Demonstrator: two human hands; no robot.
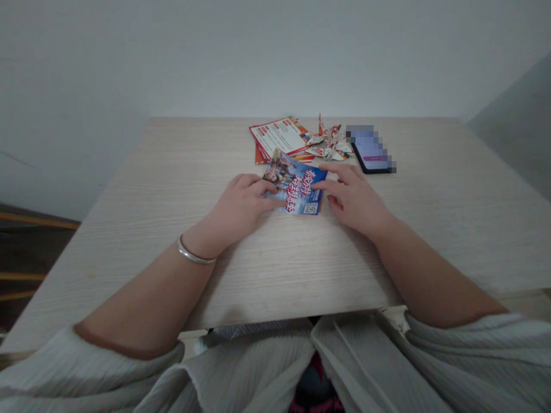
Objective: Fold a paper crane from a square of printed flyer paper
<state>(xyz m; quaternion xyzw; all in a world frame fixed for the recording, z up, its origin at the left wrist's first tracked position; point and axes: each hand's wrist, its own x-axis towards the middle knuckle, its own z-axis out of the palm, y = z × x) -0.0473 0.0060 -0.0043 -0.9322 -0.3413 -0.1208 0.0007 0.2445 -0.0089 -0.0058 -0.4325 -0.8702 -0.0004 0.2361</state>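
Note:
A blue printed leaflet [296, 183] lies on the pale wooden table [172, 172] in front of me. My left hand [241, 203], with a silver bangle on its wrist, rests on the leaflet's left edge, fingers stretched flat over it. My right hand [353, 195] presses the leaflet's right edge with its fingers extended. Neither hand lifts the paper off the table.
Behind the leaflet lies a stack of red and white leaflets [279, 137]. Folded paper cranes [327, 143] sit beside that stack. A phone [371, 152] lies to their right. A plain white wall stands behind the table.

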